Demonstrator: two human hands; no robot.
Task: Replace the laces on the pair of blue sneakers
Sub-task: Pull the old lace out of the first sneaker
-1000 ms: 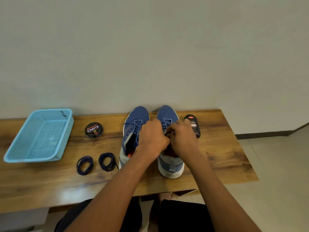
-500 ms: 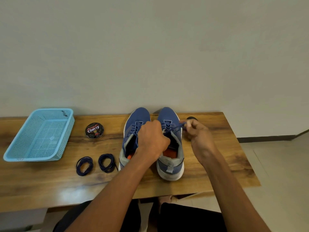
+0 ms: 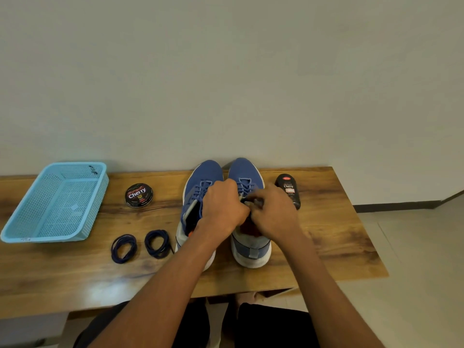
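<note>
Two blue sneakers stand side by side, toes to the wall, on the wooden table (image 3: 326,237). The left sneaker (image 3: 200,177) shows its blue lace. Over the right sneaker (image 3: 244,169) both hands work at the upper eyelets. My left hand (image 3: 222,207) is curled over the right sneaker's tongue area. My right hand (image 3: 272,213) pinches the blue lace beside it. Two coiled dark navy laces (image 3: 124,248) (image 3: 157,243) lie on the table left of the shoes. The right sneaker's upper lacing is hidden by my hands.
A light blue plastic basket (image 3: 30,219) stands at the left end. A round Cherry polish tin (image 3: 138,194) lies behind the coils. A black Cherry polish bottle (image 3: 288,189) lies right of the sneakers. The table's right edge drops to tiled floor.
My right hand, which had pulled a lace end out to the right, has come back to the right sneaker's eyelets beside my left hand. The left hand stayed put.
</note>
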